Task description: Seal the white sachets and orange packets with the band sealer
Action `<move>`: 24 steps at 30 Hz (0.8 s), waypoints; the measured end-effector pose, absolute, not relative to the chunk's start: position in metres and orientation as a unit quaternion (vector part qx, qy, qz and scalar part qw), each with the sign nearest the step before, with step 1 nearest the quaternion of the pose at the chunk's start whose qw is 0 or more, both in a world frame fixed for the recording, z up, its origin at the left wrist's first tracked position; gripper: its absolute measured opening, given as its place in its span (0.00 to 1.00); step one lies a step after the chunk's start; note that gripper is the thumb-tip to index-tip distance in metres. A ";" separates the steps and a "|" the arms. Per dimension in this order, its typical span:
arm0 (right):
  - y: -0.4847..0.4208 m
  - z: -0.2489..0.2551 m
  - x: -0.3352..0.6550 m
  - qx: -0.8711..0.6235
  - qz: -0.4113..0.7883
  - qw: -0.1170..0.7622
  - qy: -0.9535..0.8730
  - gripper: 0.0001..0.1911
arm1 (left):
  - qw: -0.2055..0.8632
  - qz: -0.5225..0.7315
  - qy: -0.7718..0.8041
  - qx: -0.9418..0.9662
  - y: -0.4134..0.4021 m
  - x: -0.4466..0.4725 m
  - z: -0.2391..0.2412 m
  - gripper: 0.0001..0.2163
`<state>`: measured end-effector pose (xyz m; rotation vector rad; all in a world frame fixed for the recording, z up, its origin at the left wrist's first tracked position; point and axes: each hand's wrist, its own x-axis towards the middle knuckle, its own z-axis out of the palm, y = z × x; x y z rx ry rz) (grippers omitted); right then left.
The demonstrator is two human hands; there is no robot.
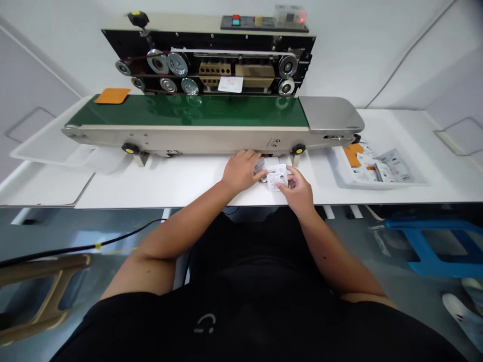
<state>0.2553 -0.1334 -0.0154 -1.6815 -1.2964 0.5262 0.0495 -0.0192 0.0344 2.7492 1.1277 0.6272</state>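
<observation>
Both my hands rest on the white table (158, 183) just in front of the sealing machine. My left hand (241, 171) has its fingers curled around the left side of a small white printed packet (276, 177). My right hand (298, 188) pinches the same packet from the right with thumb and fingers. Another white packet (230, 84) sits up in the sealing head (211, 60) above the green conveyor belt (188, 110). An orange packet (112, 95) lies at the belt's left end.
A white tray (341, 173) at the right holds several printed packets (388, 170) and an orange one (353, 153). Another white tray (49, 146) sits at the left under the belt's end. A blue stool (433, 246) and a black cable (75, 246) are below the table.
</observation>
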 end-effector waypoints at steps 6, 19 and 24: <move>-0.147 0.008 0.260 -0.676 0.210 0.440 -0.553 0.20 | 0.087 0.175 0.405 0.893 -0.026 0.052 0.014 0.35; 0.031 0.168 0.343 -0.637 0.284 0.569 -0.436 0.08 | 0.262 0.288 0.396 0.832 -0.013 0.045 0.011 0.32; 0.074 0.166 0.325 -0.668 0.310 0.501 -0.455 0.02 | 0.285 0.330 0.353 0.828 -0.009 0.041 0.011 0.21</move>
